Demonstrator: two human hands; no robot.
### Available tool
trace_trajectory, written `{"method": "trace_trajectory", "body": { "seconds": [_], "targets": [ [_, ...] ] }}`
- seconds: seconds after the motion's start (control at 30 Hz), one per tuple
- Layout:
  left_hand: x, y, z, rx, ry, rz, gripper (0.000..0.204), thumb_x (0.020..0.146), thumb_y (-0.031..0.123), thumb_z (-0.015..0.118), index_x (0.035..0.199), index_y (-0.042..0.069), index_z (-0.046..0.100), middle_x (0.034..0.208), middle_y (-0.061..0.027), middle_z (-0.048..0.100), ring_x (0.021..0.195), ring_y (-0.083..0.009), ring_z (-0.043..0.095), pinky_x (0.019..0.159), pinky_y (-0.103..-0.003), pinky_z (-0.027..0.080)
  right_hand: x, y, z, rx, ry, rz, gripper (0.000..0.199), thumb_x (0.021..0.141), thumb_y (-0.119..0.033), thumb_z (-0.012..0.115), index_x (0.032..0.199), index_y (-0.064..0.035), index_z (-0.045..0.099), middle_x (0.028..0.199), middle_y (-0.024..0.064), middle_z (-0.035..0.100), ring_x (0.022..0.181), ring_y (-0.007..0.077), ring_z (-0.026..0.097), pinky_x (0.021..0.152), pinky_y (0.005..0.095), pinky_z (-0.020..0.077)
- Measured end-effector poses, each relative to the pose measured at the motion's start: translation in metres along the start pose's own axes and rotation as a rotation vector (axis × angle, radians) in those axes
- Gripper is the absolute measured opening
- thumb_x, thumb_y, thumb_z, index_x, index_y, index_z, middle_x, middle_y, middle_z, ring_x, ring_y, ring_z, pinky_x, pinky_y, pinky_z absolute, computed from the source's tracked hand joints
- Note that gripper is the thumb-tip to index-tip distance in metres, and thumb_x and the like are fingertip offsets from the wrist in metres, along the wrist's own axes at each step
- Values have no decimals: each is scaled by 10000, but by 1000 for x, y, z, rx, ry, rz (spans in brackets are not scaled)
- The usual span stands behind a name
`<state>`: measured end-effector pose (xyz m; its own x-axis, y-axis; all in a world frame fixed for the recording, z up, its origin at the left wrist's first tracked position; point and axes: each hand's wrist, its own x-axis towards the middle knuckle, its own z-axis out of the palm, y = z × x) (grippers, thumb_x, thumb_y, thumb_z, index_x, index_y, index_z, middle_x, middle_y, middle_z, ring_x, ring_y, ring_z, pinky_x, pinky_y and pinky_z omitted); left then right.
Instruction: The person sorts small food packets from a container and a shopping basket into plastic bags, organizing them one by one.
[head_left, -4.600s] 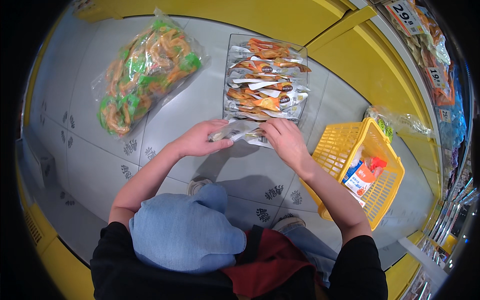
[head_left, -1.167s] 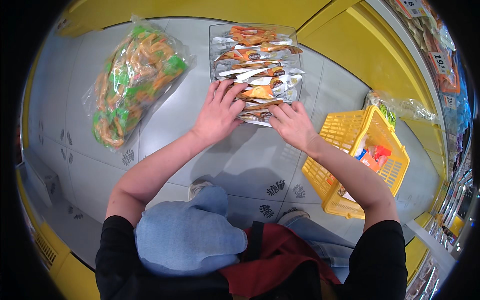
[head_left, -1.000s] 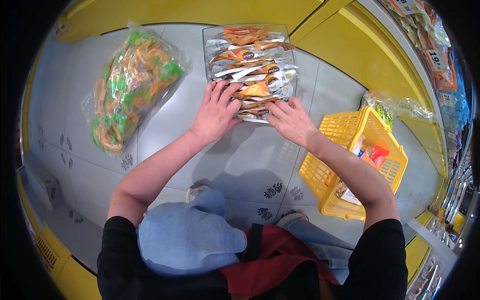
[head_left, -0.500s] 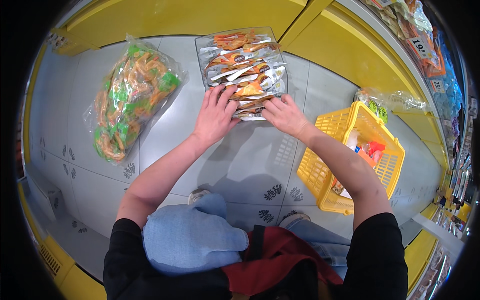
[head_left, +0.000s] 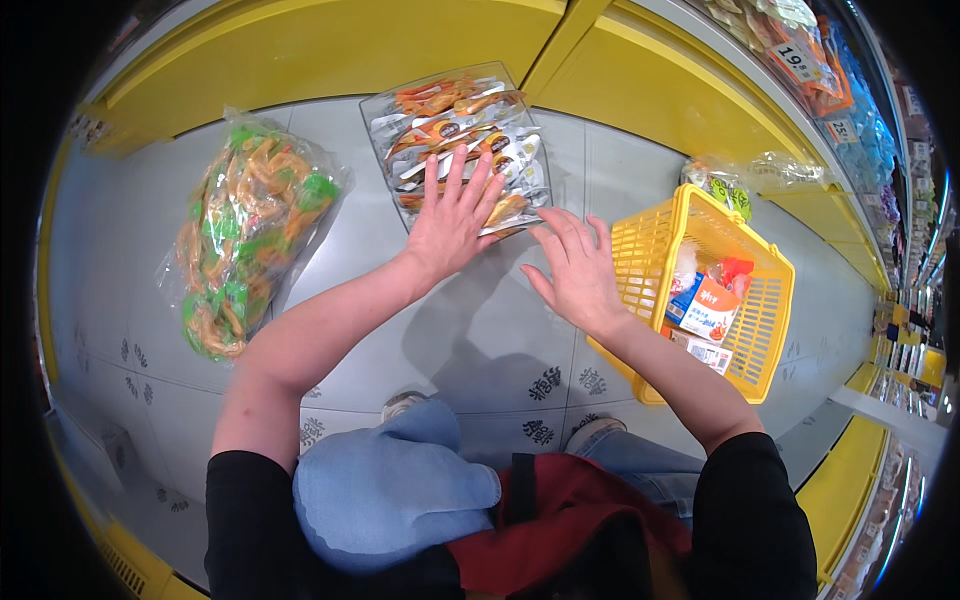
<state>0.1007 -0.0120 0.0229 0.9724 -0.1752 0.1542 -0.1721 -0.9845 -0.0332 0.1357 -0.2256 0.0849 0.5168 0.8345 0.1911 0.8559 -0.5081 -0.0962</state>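
Note:
A clear plastic bin (head_left: 375,135) stands on the floor ahead of me, filled with rows of snack packets (head_left: 468,128) in white and orange wrappers. My left hand (head_left: 450,222) lies over the near part of the rows, fingers spread and stretched forward, holding nothing. Some packets are hidden under it. Close to the bin's near right corner is my right hand (head_left: 580,275), its fingers apart and thumb out, with nothing in it.
To the left lies a large clear bag (head_left: 250,220) of green and orange packets. A yellow basket (head_left: 640,245) at the right holds small boxes (head_left: 708,308). Behind it sits another clear bag (head_left: 725,190). Yellow cabinet fronts (head_left: 330,50) line the far side; hanging goods fill the right shelves.
My left hand has spread its fingers and reached further over the packets. My right hand has come off the bin's near right side and opened. The view has shifted slightly.

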Motion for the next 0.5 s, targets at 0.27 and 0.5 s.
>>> {"method": "trace_trajectory", "body": {
  "seconds": [0.27, 0.5],
  "targets": [
    [-7, 5, -11, -332, 16, -125, 1078, 714, 515, 765, 1525, 71, 210, 1595, -166, 139, 1484, -395, 49, 1158, -614, 42, -67, 42, -46, -316, -307, -42, 420, 813, -272, 691, 1176, -103, 563, 1285, 64, 544, 1276, 221, 464, 1129, 504, 256],
    [-41, -43, 6, -633, 344, -581, 873, 862, 436, 656, 1493, 19, 219, 1541, -240, 203, 1451, -392, 155, 1166, -526, 135, -109, 71, -52, -174, -316, 110, 277, 814, -185, 658, 1064, -81, 601, 1110, 73, 614, 1157, 255, 542, 1077, 450, 347]
  ]
}}
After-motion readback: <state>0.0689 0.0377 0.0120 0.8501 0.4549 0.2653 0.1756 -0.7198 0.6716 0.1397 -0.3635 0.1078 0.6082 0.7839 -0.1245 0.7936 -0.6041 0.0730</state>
